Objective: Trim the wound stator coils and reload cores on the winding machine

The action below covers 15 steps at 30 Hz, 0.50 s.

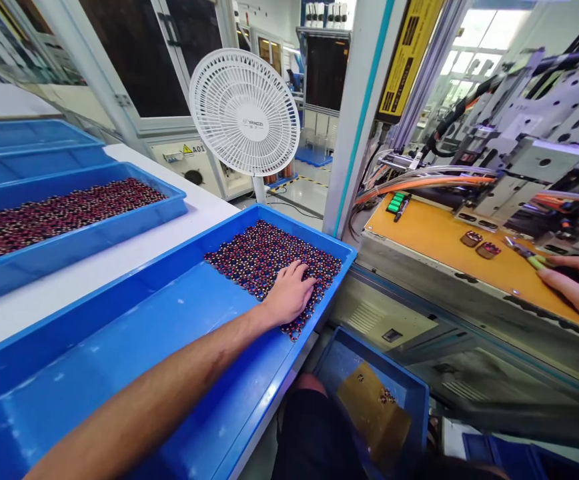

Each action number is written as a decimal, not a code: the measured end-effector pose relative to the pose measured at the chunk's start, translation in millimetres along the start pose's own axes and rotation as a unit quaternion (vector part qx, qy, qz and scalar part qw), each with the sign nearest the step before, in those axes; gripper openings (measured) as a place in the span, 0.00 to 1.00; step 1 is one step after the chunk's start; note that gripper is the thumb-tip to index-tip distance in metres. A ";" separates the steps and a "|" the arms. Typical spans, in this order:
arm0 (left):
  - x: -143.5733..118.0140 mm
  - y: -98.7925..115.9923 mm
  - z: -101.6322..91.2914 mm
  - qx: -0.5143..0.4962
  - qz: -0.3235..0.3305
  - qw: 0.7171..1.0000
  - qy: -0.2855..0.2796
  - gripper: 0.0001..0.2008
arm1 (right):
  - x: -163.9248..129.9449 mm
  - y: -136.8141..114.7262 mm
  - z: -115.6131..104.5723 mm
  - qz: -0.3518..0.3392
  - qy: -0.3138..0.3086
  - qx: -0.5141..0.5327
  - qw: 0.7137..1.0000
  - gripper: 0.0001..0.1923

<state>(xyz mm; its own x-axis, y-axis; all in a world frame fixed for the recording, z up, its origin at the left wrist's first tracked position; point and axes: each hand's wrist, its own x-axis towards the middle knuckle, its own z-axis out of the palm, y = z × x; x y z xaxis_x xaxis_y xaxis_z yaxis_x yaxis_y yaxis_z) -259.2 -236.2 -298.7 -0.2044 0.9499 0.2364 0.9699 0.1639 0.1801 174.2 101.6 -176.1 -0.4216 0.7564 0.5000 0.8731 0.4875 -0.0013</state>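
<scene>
My left hand lies palm down on a layer of small dark red wound coils at the far end of a long blue tray; its fingers curl into the coils, and whether it holds one is hidden. My right hand rests on the right edge of an orange machine plate, fingers closed around a dark object beside a green-tipped tool. Two coils sit on the plate, left of that hand.
A second blue tray full of coils and stacked blue trays lie to the left on a white bench. A white fan stands behind. A blue bin sits below, by my knee. Machine cables and blocks rise behind the plate.
</scene>
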 end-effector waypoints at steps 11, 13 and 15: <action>32.0 6.2 -8.1 -0.055 -0.015 0.995 0.086 0.16 | -13.9 -78.5 -45.9 0.042 -0.076 -0.001 0.996 0.20; 36.4 17.8 -32.4 -0.071 -0.003 0.988 0.135 0.17 | -16.4 -82.9 -48.7 0.033 -0.079 0.010 0.996 0.19; 42.3 38.0 -59.4 -0.088 0.018 0.980 0.179 0.18 | -19.2 -84.4 -48.2 0.032 -0.079 0.026 0.996 0.18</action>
<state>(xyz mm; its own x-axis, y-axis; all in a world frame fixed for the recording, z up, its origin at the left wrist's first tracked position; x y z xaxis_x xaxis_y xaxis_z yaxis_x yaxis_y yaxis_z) -238.9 -205.5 -225.1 -0.2341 0.7949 0.5598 0.9458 0.0529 0.3203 120.4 25.0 -143.8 -0.4025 0.8435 0.3557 0.8873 0.4550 -0.0750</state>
